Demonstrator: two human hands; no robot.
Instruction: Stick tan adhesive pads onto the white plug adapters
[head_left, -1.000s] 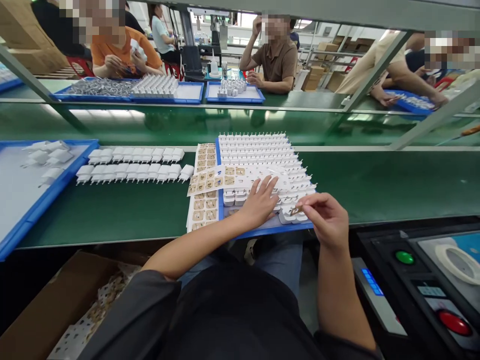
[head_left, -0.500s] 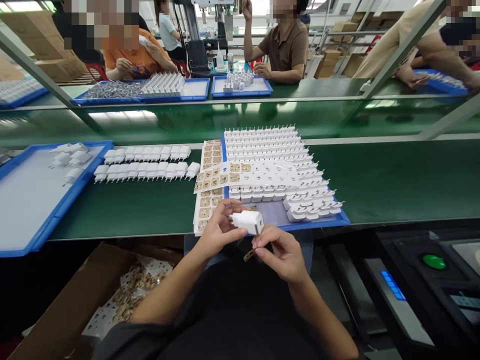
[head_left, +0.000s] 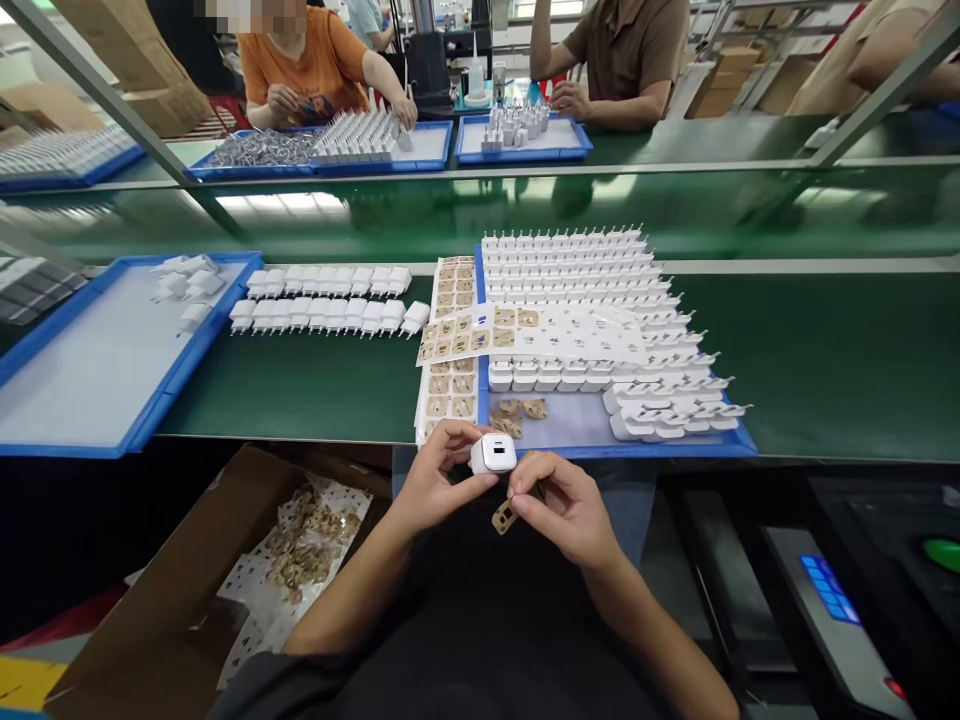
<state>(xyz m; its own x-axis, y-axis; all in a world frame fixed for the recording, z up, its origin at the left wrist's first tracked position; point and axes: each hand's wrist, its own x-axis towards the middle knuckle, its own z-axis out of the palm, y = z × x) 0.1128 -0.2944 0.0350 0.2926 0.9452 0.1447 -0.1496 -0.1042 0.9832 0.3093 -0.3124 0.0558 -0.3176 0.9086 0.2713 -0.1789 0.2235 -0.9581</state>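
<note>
My left hand [head_left: 439, 480] grips a white charger [head_left: 494, 454], its port face turned up toward me. Close by on the right, my right hand [head_left: 562, 505] pinches a small tan sticker piece [head_left: 505, 516] with dark cut-outs, held just below the charger and apart from it. Beyond both hands lies a sheet of tan stickers [head_left: 480, 340], partly peeled, across rows of white chargers in a blue-rimmed tray [head_left: 555, 436]. A second sticker sheet [head_left: 439, 385] lies under it along the tray's left side. Loose tan pieces [head_left: 506, 420] rest in the tray's near corner.
Two rows of chargers [head_left: 322, 314] stand on the green bench left of the sticker sheets. Farther left is another blue tray [head_left: 82, 360] with several chargers. A cardboard box [head_left: 172, 560] of tan scraps sits below. Co-workers sit across the bench behind more trays [head_left: 420, 150].
The charger has turned so its port face points more toward me. The tan piece has tilted to show its flat side. My view has shifted left and down.
</note>
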